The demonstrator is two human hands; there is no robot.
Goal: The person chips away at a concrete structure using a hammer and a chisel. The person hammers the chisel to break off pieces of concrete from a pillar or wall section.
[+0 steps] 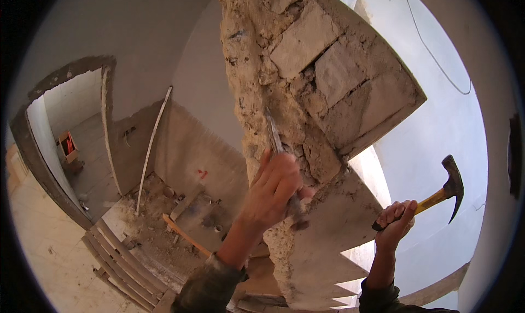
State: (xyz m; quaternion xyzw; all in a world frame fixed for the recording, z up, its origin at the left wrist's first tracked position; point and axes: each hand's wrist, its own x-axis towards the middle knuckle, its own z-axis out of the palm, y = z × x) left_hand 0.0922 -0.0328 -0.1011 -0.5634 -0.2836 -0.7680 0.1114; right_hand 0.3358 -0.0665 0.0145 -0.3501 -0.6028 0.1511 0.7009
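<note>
My left hand (pixel 275 186) is closed around a metal chisel (pixel 274 133), whose far end rests against the rough broken edge of a masonry wall (pixel 303 108). Plaster is gone from this part, and blocks with crumbling mortar show. The chisel's near end sticks out below the hand, somewhat blurred. To the right, my right hand (pixel 396 219) grips a claw hammer (pixel 454 185) by its yellow and black handle. The hammer is raised apart from the chisel, its curved claw pointing down.
Rubble (pixel 164 227) and an orange-brown wooden bar (pixel 184 234) lie low on the left. Wooden planks (pixel 119 259) stand at lower left, near a doorway. A thin pale strip (pixel 154 149) leans at the far wall. A cable (pixel 434 54) hangs at upper right.
</note>
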